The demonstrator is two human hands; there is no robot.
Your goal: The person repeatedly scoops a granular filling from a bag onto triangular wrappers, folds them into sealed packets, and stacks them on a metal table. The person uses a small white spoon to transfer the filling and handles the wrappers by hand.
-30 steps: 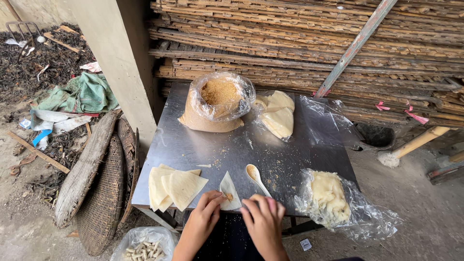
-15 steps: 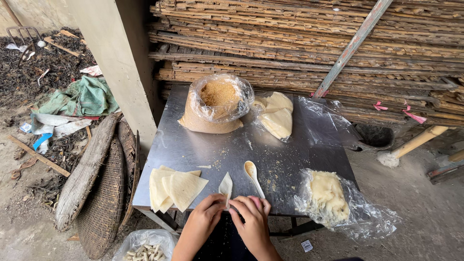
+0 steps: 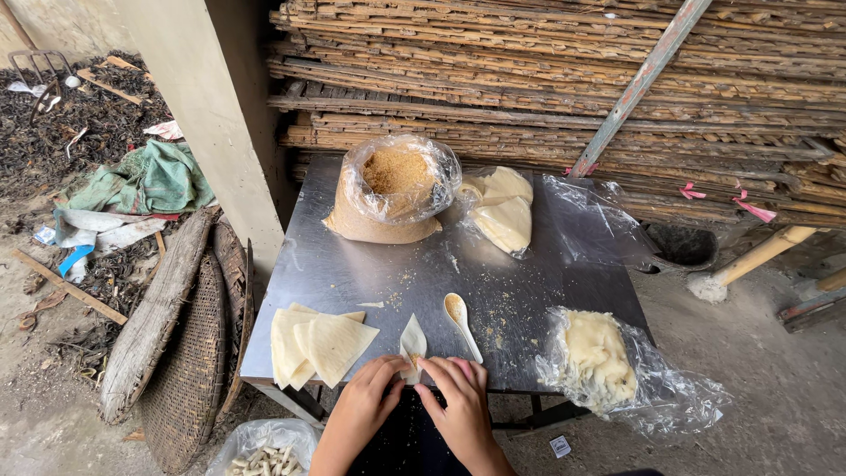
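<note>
Counted two hands point(image 3: 363, 407) point(image 3: 458, 405) working at one metal desk point(image 3: 370, 273), with one folded wrapper point(image 3: 412, 339) between them and a single white spoon point(image 3: 461, 322). There were four plastic bags: crumbs point(image 3: 394, 189), wrappers point(image 3: 502, 210), dough point(image 3: 599, 357), finished rolls point(image 3: 264, 454). The loose wrapper stack point(image 3: 317, 345) looked like three or four sheets, couldn't tell exactly.

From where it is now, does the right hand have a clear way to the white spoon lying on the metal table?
Probably yes. The white spoon lies just beyond the right hand, nothing between them. But its fingers are pinching the small folded wrapper along with the left hand.
</note>
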